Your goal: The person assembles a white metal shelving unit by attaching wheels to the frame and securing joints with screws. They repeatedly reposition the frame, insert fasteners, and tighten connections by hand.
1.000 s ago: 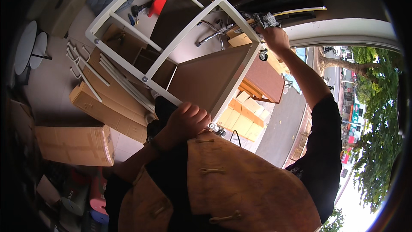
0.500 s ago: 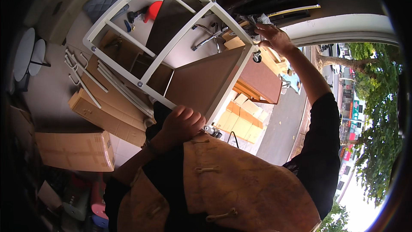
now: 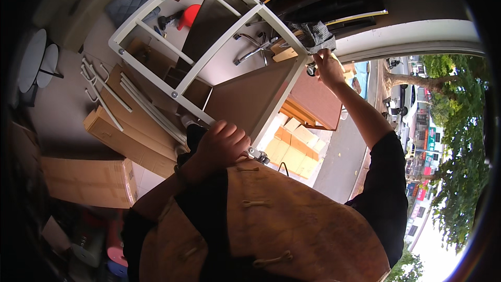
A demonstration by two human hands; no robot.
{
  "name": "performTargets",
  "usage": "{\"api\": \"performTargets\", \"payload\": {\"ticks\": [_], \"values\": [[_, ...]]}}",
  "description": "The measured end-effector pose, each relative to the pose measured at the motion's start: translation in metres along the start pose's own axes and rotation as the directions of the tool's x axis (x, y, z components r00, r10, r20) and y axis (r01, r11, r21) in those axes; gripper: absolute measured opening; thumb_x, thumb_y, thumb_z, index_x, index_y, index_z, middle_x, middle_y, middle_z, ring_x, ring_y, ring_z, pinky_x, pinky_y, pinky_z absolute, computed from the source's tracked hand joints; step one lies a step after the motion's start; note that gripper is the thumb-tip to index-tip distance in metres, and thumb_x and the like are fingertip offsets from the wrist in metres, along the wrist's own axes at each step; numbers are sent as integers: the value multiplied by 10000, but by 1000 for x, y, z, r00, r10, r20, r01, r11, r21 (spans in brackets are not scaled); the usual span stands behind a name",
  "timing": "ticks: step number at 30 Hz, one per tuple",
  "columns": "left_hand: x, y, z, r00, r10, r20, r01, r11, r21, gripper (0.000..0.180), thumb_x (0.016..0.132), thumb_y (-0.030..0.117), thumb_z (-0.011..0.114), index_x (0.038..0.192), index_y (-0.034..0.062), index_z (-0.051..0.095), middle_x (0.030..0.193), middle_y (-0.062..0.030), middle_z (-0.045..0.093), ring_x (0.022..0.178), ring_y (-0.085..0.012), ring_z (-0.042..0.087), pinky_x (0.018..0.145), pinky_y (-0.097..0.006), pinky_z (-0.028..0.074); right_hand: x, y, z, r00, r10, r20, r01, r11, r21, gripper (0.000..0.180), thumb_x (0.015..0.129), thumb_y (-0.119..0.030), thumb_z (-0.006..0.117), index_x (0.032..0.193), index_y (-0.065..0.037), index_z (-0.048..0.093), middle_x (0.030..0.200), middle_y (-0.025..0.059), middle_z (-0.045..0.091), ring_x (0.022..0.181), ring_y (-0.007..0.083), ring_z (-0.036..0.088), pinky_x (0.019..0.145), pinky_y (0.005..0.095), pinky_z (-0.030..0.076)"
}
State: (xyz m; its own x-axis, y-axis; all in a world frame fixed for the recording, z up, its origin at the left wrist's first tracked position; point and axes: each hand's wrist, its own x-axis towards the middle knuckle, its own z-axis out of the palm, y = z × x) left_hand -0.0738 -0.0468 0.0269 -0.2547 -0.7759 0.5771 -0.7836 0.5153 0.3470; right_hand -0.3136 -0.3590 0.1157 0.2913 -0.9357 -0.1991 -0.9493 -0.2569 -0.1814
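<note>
A white metal frame (image 3: 284, 30) with crossbars and a brown panel (image 3: 245, 96) stands tilted in front of me. Small casters are fixed at its near corners. My left hand (image 3: 222, 138) is wrapped round the frame's near edge, right beside one caster (image 3: 259, 155). At the far right corner, the bent fingers of my right hand (image 3: 330, 68) close on another caster (image 3: 311, 69), which they partly cover. Checked cloth or wrap (image 3: 317, 35) lies just beyond that hand.
Flattened cardboard (image 3: 138, 138) with white metal tubes (image 3: 107, 89) lies left, near a taped carton (image 3: 88, 180). Behind the frame are a chrome chair base (image 3: 253, 49) and a red stool (image 3: 189, 16). A brown-topped table (image 3: 315, 96) and more cartons (image 3: 295, 149) stand right, towards the street.
My right hand has come down and inward onto the corner caster, its spread fingers now closed. The frame has shifted slightly to the right. My left hand keeps its hold.
</note>
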Motion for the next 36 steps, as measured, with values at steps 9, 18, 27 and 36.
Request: {"api": "performTargets", "payload": {"ticks": [9,18,27,36], "values": [[91,-44,-5,925,-3,380,57,990,-131,390,845,441,692,968,78,620,884,-70,629,929,-259,638,854,-382,470,1,30,-31,570,-801,183,725,386,-570,465,813,23,649,1242,-126,551,1278,93,574,1114,291,613,838,370,587],[155,-39,81,909,-111,402,183,972,-145,771,876,369,639,1419,-86,336,1030,-251,627,835,-349,672,716,-419,561,35,-5,-44,403,-832,380,866,212,-453,270,731,-256,787,844,-62,636,825,84,627,747,262,641,636,366,531],[144,-50,96,893,-75,444,244,909,-338,814,872,300,608,1470,-95,223,1031,-290,621,777,-386,667,662,-444,560,82,-8,-11,860,435,267,-508,779,368,410,973,-316,559,880,79,616,639,183,655,423,225,626,356,303,510],[144,-50,95,920,-70,387,215,914,-345,772,826,287,617,1421,-116,334,969,-265,638,754,-342,683,629,-419,565,64,33,-43,731,-659,180,651,593,-474,492,833,-265,750,1250,-83,562,1234,112,613,1108,305,605,891,394,538]]}}
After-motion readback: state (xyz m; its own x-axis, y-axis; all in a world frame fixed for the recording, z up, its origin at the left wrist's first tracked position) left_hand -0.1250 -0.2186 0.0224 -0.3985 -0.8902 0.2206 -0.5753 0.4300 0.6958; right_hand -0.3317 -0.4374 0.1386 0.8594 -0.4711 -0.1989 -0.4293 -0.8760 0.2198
